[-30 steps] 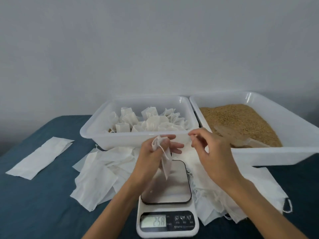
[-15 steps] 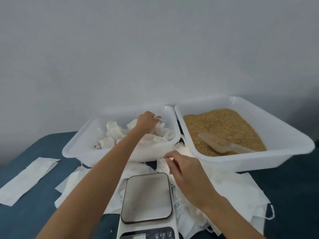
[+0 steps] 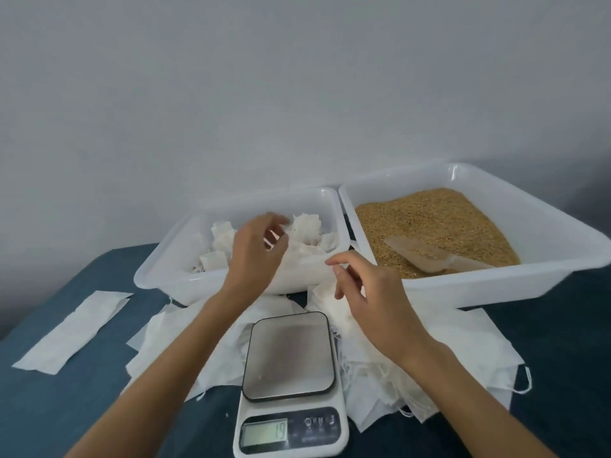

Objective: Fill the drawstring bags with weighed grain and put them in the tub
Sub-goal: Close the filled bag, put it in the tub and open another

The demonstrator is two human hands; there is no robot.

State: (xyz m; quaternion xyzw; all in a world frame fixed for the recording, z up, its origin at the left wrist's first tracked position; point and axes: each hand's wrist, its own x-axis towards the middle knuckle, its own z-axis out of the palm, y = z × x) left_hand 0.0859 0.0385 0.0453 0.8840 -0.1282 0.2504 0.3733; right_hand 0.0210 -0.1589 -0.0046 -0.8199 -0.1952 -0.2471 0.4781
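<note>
Filled drawstring bags [image 3: 307,239] lie in left tub [image 3: 165,272] behind kitchen scale [image 3: 287,355]. Left hand [image 3: 254,252] hovers over them – fingers loosely curled, holding nothing. Right hand [image 3: 373,299] above empty bags [image 3: 463,345] right of scale – relaxed, empty. Grain [image 3: 429,223] with scoop [image 3: 426,256] in right tub [image 3: 545,239].

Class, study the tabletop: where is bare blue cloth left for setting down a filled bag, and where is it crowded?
Bare cloth lies between the long white strip and the empty bags, and at the near left corner before the scale. Another patch lies right of the bags, below the grain tub. Around the scale and in front of the bag tub it is crowded.
</note>
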